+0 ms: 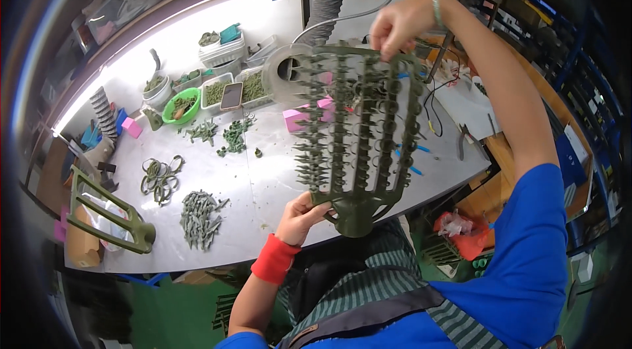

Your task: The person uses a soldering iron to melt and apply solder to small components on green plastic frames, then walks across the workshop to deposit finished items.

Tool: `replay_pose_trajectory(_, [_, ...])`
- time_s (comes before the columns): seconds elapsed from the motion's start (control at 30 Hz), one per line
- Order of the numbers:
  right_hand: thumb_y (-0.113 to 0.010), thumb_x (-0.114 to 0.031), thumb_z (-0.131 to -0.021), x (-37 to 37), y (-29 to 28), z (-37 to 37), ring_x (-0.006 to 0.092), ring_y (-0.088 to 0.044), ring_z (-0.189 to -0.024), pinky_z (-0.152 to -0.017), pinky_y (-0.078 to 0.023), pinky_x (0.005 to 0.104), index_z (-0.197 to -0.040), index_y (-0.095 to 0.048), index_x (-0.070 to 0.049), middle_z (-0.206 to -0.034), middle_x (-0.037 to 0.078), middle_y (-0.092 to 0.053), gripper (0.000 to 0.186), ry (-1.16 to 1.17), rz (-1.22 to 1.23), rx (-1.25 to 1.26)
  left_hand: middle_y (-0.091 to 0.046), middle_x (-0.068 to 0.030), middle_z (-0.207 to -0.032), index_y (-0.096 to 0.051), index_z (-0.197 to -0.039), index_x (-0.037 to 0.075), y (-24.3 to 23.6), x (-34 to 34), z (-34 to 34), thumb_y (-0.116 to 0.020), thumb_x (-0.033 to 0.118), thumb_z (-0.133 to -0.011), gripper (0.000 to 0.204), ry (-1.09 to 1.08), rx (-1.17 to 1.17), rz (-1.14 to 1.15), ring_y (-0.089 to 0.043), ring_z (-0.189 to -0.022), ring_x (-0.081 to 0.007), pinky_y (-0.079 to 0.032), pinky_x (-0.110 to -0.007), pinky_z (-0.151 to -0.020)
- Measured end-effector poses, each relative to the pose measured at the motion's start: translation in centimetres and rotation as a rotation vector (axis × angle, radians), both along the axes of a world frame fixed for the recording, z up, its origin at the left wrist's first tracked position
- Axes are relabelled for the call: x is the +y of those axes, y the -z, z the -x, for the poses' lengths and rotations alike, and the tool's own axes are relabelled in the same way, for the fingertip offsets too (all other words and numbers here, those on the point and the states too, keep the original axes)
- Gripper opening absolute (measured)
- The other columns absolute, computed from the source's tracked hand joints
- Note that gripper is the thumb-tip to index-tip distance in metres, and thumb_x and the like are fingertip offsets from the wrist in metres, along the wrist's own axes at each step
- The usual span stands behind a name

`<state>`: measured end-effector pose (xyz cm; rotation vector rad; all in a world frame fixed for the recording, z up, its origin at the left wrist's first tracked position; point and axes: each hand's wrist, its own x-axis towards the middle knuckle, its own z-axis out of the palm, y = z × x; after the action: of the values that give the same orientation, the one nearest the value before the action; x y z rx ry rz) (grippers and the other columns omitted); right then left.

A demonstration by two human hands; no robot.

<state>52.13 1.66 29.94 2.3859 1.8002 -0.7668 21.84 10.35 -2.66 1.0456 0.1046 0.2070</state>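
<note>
Upright in front of me is an olive-green wax tree (355, 216), a frame with a cup-shaped base and several long bars lined with small pointed and ringed parts. My left hand (299, 217) grips its lower left corner, thumb and fingers closed there. Up at the far end, my right hand (398, 25) is closed with its fingertips at the top bar. Part of the right fingers is hidden behind the hand. A similar bare green frame (139, 234) leans at the table's left end, touched by neither hand.
On the white table (263, 181) lie a pile of grey-green parts (201, 217), green rings (160, 178) and small green pieces (235, 136). Behind are a bright green bowl (197, 107), tubs of pellets, a phone (231, 96) and pink blocks (294, 120). Pliers (462, 143) lie rightward.
</note>
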Motion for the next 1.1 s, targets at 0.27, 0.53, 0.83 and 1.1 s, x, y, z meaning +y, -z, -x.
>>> replay_pose_trajectory(0.27, [-0.070,-0.022,-0.084,-12.6,-0.3,-2.5,0.0031,-0.050,-0.058,-0.051,-0.041,0.0211,-0.093,-0.066,-0.004,-0.065,-0.004,-0.057,0.020,0.104,-0.093,-0.009,-0.067,-0.0052,-0.101,-0.060,-0.109,-0.006,-1.0,-3.2,-5.0,-0.061,0.000,-0.090,0.020,0.089,-0.032,-0.225,-0.061,-0.091,-0.0097,-0.048,-0.025,-0.083])
replay_pose_trajectory(0.53, [-0.069,-0.015,-0.087,-33.0,-6.7,12.6,0.0109,-0.039,-0.055,-0.049,-0.029,0.0262,-0.065,-0.054,0.000,-0.063,0.004,-0.044,0.031,0.132,-0.198,-0.055,-0.066,-0.0063,-0.102,-0.055,-0.122,-0.004,-1.6,-10.2,-14.8,-0.066,-0.006,-0.084,0.039,0.694,0.084,-0.183,-0.062,-0.097,-0.0143,-0.050,-0.028,-0.089])
replay_pose_trajectory(0.83, [-0.065,-0.020,-0.085,-44.7,8.9,22.3,0.0309,-0.054,-0.072,-0.065,-0.042,0.0430,-0.078,-0.053,0.002,-0.077,0.014,-0.051,0.026,0.968,-0.002,-0.136,-0.064,-0.0136,-0.111,-0.057,-0.118,-0.006,-1.1,-12.7,-16.9,-0.053,-0.002,-0.092,0.027,0.852,0.071,-0.569,-0.061,-0.105,-0.0199,-0.047,-0.030,-0.095])
replay_pose_trajectory(1.1, [-0.057,-0.025,-0.085,-56.5,45.4,22.9,0.0367,-0.065,-0.080,-0.076,-0.051,0.0452,-0.079,-0.065,0.001,-0.074,0.019,-0.066,0.028,1.656,0.334,0.047,-0.065,-0.0162,-0.107,-0.057,-0.114,-0.008,-1.2,-11.5,-13.7,-0.048,-0.007,-0.090,0.025,0.749,0.377,-0.620,-0.063,-0.103,-0.0219,-0.048,-0.031,-0.093])
